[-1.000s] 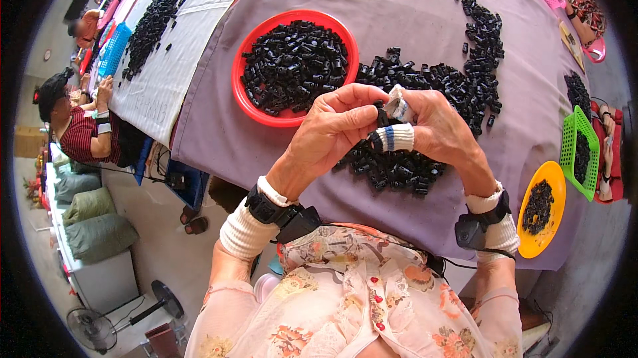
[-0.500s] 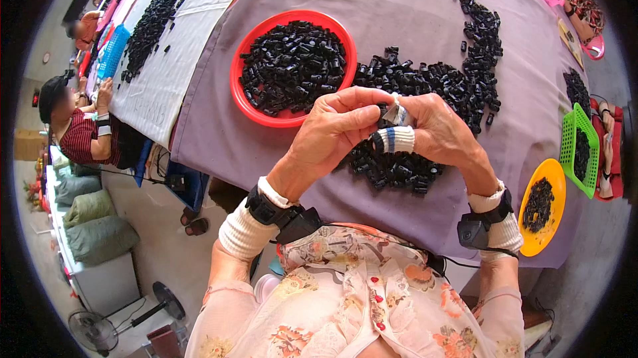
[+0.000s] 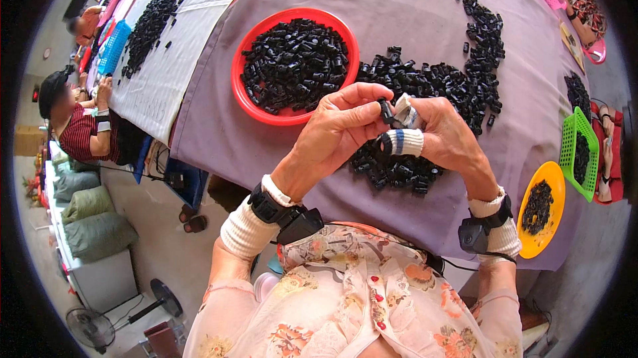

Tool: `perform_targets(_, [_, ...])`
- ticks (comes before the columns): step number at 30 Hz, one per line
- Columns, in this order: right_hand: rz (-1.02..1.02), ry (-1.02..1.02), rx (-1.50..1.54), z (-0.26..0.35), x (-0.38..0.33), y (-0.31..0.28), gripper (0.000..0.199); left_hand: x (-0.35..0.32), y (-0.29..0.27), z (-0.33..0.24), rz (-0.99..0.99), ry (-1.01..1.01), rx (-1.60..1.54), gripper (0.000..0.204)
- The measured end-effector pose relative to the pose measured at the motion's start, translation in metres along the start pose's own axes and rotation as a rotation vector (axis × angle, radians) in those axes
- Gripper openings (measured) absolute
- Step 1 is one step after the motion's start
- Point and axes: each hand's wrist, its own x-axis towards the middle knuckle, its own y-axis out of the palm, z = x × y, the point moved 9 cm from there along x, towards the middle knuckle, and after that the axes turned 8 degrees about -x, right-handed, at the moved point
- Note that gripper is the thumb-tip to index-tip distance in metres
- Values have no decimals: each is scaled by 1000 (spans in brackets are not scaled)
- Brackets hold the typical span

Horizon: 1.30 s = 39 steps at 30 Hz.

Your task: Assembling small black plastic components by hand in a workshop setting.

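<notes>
My left hand (image 3: 332,128) pinches a small black cylindrical piece (image 3: 387,112) between thumb and forefinger. Close beside that piece is my right hand (image 3: 448,133), with its thumb and forefinger apart and nothing visible gripped between them. Cloth covers wrap those two digits; the thumb cover (image 3: 404,142) is white with blue stripes and shows something dark at its tip. Under and beyond both hands lies a heap of similar black pieces (image 3: 425,82). A red basin (image 3: 237,82) full of them stands to the left of the heap.
A mauve cloth (image 3: 292,178) covers the table. An orange plate (image 3: 550,215) and a green basket (image 3: 570,142), both with black pieces, are at the right. Another person (image 3: 83,125) sits by a white-covered table (image 3: 199,32) on the left; more people are at the right edge.
My right fingers have drawn slightly right, away from my left fingertips and apart from each other. The black piece between my left fingertips now shows more plainly.
</notes>
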Motion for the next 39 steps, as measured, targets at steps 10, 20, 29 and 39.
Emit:
perform_targets(10, [-185,-58,31,7,-1,-12,27,-2,7,-4,-22,14,61,18])
perform_targets(20, [-190,-50,-63,7,-2,-11,26,-6,-4,-9,-186,48,291,15])
perform_targets(29, [-117,-15,-63,8,0,-7,32,-7,5,-9,-44,86,232,23])
perform_targets(39, [35,-39,-185,9,8,-4,41,-3,5,-3,10,32,139,20])
